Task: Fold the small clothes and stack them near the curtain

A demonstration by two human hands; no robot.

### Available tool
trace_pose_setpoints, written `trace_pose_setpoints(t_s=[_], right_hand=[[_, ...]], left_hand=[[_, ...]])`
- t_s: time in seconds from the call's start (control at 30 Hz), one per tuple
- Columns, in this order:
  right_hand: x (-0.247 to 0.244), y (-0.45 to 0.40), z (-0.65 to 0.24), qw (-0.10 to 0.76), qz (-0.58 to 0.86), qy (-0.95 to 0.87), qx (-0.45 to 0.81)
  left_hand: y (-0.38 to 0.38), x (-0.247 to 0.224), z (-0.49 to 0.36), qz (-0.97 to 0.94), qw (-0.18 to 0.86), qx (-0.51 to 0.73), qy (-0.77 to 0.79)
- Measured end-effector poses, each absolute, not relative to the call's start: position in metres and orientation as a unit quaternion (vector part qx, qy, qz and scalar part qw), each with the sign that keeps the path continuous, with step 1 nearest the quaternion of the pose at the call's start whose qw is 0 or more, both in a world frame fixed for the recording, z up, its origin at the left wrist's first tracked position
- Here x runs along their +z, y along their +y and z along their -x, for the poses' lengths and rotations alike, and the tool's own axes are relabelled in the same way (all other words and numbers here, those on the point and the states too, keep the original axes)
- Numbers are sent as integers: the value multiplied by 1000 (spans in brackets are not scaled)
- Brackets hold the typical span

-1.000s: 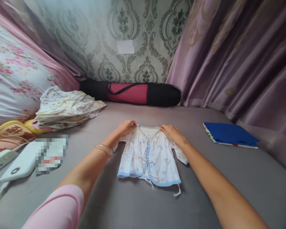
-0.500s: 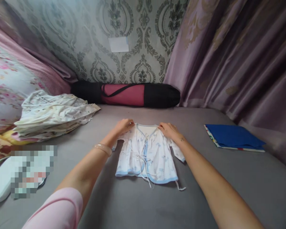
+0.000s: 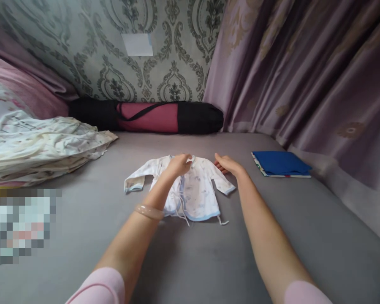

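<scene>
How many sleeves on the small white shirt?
2. One sleeve angles out left, toward the cloth pile; the other sleeve angles out right, near the right hand. Both cuffs show.

Folded cloth (image 3: 280, 163) lies right of the small shirt (image 3: 201, 192).

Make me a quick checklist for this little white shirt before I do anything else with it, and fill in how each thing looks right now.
1. Shirt lying front side up: ok.
2. Both sleeves out to the sides: ok.
3. Ties kept within the blue hem: not ok, ends trail past it.
4. Neckline smooth all round: cannot tell, your left hand covers part of it.
5. Right hand gripping the shirt: not ok, its fingers are open by the shoulder.
6. Shirt apart from the clothes pile and folded blue cloth: ok.
</scene>
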State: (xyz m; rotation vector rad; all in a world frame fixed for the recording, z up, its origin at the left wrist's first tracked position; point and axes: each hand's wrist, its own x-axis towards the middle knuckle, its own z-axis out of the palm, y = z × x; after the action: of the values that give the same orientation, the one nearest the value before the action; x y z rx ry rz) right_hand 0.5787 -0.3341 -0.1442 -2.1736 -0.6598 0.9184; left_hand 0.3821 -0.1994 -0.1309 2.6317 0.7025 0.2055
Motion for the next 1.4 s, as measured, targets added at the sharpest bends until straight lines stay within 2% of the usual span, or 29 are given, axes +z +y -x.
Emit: trace_pose_setpoints(t_s=[0.37,0.43,0.57,0.67,0.87,1.0,1.17,1.4], right_hand=[[-141,-385,-580,258,820,-359,363],[-144,-387,-586,281,823,-355,343],[-155,-387,-605,376,858,-292,193],[-165,-390,-619,377,884,-239,138],[-170,-399,-622,360,901,-172,173],[-161,-404,-616,374,884,-191,205],[-159,-406,-623,393,882,-249,72],[-182,-404,-632,324,908,-266,-22]], left_hand=[[-256,-178,-391,-949,144,57,274],[-257,-183,-391,-951,126,55,278],[-259,-184,-391,-952,103,49,284],[-260,-183,-390,-952,102,44,285],[-259,-184,-390,-952,109,45,284],[-260,-184,-390,-951,108,45,287],[-261,-183,-390,-951,108,49,287],[-260,-180,-390,-947,135,56,285]])
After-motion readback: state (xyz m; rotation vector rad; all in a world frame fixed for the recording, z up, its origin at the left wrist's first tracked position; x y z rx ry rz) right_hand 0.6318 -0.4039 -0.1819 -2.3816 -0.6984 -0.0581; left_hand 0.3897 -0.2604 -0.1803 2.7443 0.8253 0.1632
